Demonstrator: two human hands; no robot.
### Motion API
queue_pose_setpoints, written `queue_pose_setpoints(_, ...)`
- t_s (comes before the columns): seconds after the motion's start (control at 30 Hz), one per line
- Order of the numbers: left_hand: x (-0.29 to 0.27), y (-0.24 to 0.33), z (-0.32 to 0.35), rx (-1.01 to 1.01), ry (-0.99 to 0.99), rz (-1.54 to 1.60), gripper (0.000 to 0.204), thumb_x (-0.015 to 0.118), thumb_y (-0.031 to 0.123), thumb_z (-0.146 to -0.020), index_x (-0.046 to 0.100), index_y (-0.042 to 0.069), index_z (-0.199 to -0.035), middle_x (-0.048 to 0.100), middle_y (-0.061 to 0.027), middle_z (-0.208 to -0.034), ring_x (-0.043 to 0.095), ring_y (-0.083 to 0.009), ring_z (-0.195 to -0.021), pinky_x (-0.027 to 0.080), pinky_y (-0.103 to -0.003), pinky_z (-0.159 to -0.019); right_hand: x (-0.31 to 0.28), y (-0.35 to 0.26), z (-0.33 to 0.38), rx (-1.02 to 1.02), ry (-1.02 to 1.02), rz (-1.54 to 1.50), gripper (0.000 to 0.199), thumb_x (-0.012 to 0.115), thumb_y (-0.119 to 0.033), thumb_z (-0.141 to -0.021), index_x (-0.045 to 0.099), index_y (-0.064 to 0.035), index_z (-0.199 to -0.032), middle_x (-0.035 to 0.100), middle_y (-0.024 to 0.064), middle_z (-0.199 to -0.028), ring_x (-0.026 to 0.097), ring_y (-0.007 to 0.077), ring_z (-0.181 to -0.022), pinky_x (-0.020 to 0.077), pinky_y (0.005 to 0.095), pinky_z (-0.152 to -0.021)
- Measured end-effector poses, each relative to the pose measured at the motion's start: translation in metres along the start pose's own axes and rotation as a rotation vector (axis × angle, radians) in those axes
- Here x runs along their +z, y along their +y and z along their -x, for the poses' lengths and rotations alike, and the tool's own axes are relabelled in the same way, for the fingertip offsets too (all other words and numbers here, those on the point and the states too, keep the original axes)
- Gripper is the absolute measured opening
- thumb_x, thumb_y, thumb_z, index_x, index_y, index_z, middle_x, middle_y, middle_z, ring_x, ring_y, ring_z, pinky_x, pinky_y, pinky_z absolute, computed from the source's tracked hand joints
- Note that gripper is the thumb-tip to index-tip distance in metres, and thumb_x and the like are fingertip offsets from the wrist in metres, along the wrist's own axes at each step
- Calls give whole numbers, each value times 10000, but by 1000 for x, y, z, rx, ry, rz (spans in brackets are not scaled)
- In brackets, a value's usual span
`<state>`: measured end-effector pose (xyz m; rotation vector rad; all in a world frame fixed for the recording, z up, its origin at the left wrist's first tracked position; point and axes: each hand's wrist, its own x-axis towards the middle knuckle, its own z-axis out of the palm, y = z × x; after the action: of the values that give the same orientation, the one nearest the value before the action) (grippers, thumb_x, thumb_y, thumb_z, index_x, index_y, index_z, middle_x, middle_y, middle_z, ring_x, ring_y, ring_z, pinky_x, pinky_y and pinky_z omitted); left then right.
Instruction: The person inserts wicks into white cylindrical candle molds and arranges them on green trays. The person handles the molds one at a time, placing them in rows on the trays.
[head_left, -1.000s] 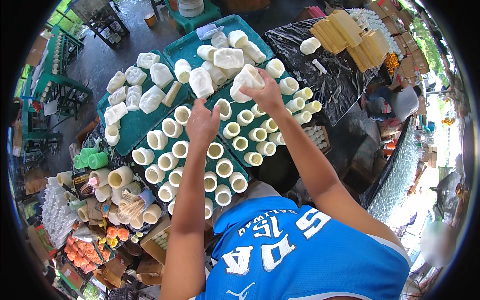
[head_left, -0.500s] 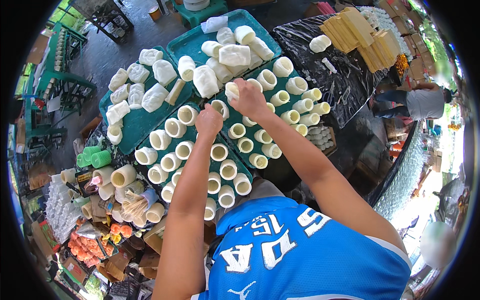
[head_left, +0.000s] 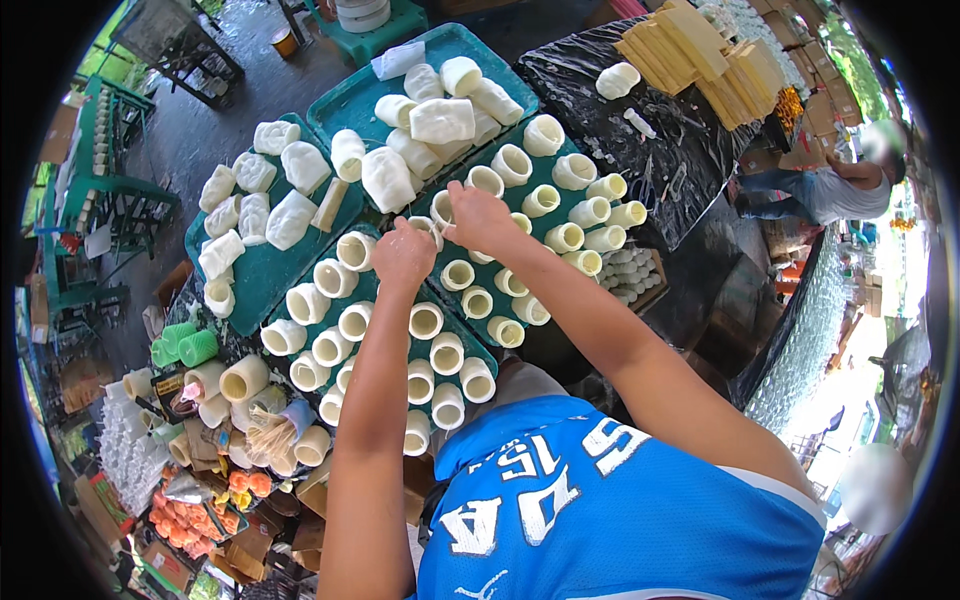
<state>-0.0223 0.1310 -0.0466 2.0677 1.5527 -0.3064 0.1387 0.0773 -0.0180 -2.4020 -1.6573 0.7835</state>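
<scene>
My right hand (head_left: 480, 222) is closed around the side of a cream hollow cylinder (head_left: 441, 208), its round opening facing up. Just left of it, my left hand (head_left: 404, 256) has its fingers curled together against another cream hollow cylinder (head_left: 427, 229); whether they grip its rim or something small is hidden. Many similar open cylinders, wide and narrow, stand in rows on the near green tray (head_left: 388, 290) and on the green tray to its right (head_left: 520, 263). Lumpy white blocks (head_left: 386, 180) lie piled on the far green tray (head_left: 328, 112).
More white lumps lie on the left green tray (head_left: 246, 312). Black plastic sheeting (head_left: 590, 85) covers a surface at the far right, with yellowish slabs (head_left: 680, 45) on it. Larger tubes (head_left: 244, 378) and orange pieces (head_left: 190, 520) crowd the lower left. A person (head_left: 845, 190) stands at the right.
My right hand has come down and toward my left hand, bringing the cream cylinder beside the one at my left fingers. The whole view has shifted a little.
</scene>
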Motion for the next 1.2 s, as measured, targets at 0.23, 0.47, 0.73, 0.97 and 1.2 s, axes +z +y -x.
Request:
queue_pose_setpoints(0.23,-16,36,-6,373,287,-41,572,722,487,-950,702,25,-1286,666,-235,-1327,600,-394,-1340,510,-522,-1085,-45,57,-25,-74,262,235,350,759,-255,-936,713,-107,-1250,749,102,-1208,689,336,-1227,570,481,-1015)
queue_pose_setpoints(0.47,19,51,-45,487,159,-248,529,723,490,-963,667,60,-1265,749,-197,-1197,726,-390,-1145,583,-520,-957,-18,85,-62,-359,257,622,124,708,-182,-922,827,-192,-957,787,7,-1060,639,203,-1224,455,407,-1112)
queue_pose_setpoints(0.73,15,74,-43,434,36,-285,611,727,459,-951,568,74,-1397,737,-209,-1265,741,-396,-1157,549,-553,-984,-19,92,-66,-290,216,604,131,726,-195,-912,856,-201,-919,828,17,-1013,671,212,-1226,455,413,-1117)
queue_pose_setpoints(0.97,17,64,-51,452,35,-260,693,803,369,-844,515,55,-1391,704,-227,-1298,745,-403,-1152,562,-545,-973,-50,108,-60,-242,356,34,341,727,-194,-873,788,-92,-1193,782,136,-1194,705,349,-1203,549,497,-1058)
queue_pose_setpoints(1.2,19,63,-38,476,103,-254,806,834,562,-849,544,42,-1392,723,-208,-1272,741,-387,-1160,571,-537,-955,-68,126,-55,102,52,191,300,666,-124,-949,779,-90,-1225,791,174,-1233,775,358,-1129,635,489,-914)
